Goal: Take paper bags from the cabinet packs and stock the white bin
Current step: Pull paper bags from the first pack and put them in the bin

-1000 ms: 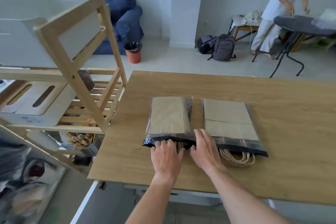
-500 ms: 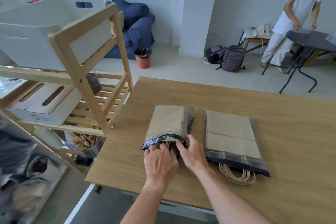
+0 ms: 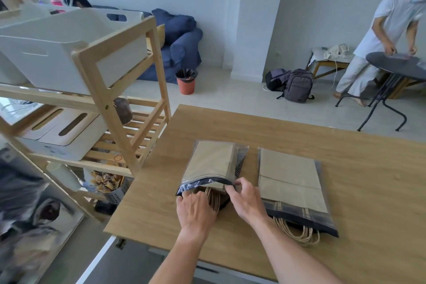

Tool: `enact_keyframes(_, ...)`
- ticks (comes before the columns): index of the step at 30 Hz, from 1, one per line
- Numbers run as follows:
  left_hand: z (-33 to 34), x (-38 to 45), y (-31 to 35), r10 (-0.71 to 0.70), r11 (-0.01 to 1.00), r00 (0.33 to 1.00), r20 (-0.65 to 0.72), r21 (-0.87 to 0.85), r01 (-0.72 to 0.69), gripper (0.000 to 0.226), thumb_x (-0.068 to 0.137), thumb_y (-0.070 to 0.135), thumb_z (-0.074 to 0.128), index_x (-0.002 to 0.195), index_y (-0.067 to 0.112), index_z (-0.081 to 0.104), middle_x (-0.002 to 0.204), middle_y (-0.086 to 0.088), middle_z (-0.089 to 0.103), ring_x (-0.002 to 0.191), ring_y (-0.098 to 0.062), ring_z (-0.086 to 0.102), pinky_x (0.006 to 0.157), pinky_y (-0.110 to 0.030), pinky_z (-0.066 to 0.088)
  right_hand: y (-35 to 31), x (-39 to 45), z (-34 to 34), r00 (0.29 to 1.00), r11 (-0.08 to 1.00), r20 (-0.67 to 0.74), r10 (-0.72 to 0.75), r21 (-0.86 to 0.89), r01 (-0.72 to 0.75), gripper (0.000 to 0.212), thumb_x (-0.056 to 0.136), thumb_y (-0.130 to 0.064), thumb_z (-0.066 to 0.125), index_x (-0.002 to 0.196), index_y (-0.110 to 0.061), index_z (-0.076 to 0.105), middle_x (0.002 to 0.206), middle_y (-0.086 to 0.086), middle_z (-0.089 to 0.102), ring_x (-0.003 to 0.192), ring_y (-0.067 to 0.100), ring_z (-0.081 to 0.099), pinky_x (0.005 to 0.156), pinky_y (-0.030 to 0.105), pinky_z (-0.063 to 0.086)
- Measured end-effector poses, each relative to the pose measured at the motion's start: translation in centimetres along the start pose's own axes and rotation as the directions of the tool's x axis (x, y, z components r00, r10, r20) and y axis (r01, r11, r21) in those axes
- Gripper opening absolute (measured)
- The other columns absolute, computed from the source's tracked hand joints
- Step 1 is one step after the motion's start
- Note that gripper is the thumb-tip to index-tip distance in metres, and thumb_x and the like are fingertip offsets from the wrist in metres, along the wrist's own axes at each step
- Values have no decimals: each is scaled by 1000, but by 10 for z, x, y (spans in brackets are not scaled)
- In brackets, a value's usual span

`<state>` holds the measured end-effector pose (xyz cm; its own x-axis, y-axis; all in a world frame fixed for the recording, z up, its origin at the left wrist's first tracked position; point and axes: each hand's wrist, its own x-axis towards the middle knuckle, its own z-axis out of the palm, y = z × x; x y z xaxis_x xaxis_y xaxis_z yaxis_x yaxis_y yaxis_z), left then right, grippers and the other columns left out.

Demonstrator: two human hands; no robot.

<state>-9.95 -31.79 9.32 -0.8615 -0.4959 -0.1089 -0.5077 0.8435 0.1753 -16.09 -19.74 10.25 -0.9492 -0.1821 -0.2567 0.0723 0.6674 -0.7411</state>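
Two clear plastic packs of brown paper bags lie side by side on the wooden table (image 3: 345,159). My right hand (image 3: 246,200) pinches the dark open flap of the left pack (image 3: 212,166) and lifts it. Inside that opening, my left hand (image 3: 196,211) has its fingers on the twine handles of the bags. The right pack (image 3: 290,182) lies untouched, its handles spilling out at the near end. The white bin (image 3: 69,46) sits on the top shelf of the wooden rack (image 3: 108,108) to the left.
Lower rack shelves hold white boxes (image 3: 57,131) and a metal basket (image 3: 113,188). Beyond the table stand a blue armchair (image 3: 179,50), an orange waste bin (image 3: 186,80) and backpacks (image 3: 297,85). A person in white (image 3: 378,48) works at a dark round table (image 3: 396,64) at far right.
My right hand has taken hold of the left pack's flap and raised it. My left hand has slid into the opening onto the handles. The view has tilted and moved closer.
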Motion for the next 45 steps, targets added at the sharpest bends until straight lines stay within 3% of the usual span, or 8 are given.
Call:
enact_keyframes(10,2,-18,-14,83,974,973,-217,-190,-126,30,87,40,39,64,23,48,63,5,59,77,-15,55,74,-29,38,-20,3,-2,932,909,-1,361,222,-352,42,88,-43,57,73,-5,57,71,15,69,59,30,71,59,37,58)
enact_keyframes(14,10,-26,-25,167,969,963,-210,-144,-199,45,93,59,31,74,26,55,73,6,65,82,-12,56,79,-30,40,-21,5,5,860,747,186,476,431,-506,43,89,-45,55,94,-2,63,83,18,73,67,33,73,55,32,54)
enact_keyframes(19,16,-39,-26,303,942,936,-178,-92,-322,45,94,48,27,71,26,58,63,2,63,72,-17,57,68,-31,42,-7,17,32,867,698,240,437,517,-495,75,51,-54,72,111,-9,63,107,12,70,97,32,66,90,49,55)
enact_keyframes(26,19,-44,-27,389,887,908,-158,-200,-415,38,90,47,33,65,24,49,66,0,64,71,-17,54,73,-31,43,-20,6,35,857,694,186,480,517,-501,52,76,-15,71,122,2,54,112,11,64,96,30,62,89,42,54)
enact_keyframes(30,16,-43,-27,28,748,964,-264,-635,-196,20,93,39,44,84,25,55,85,5,55,75,-12,55,72,-29,48,-22,8,38,866,723,131,483,498,-479,51,84,-5,67,131,2,49,124,16,60,105,32,58,90,40,51)
enact_keyframes(35,14,-31,-16,-203,455,960,195,-849,269,66,97,46,44,153,23,17,146,-14,43,127,-29,44,106,-41,36,-12,13,44,876,735,124,466,497,-461,63,86,-6,67,143,0,40,140,16,51,125,31,50,95,36,42)
enact_keyframes(40,16,-1,-20,-239,162,915,324,-916,367,64,99,35,50,153,14,25,148,-13,44,132,-26,46,111,-42,38,-6,20,34,884,722,166,436,523,-454,68,86,-9,68,146,-7,36,143,12,49,125,30,50,107,41,41)
enact_keyframes(45,2,33,-7,-310,133,902,299,-926,352,44,93,21,63,134,9,55,125,-13,65,105,-21,63,97,-36,51,0,36,15,880,684,214,425,561,-467,70,86,-16,69,147,-10,35,143,8,48,125,28,48,108,39,36)
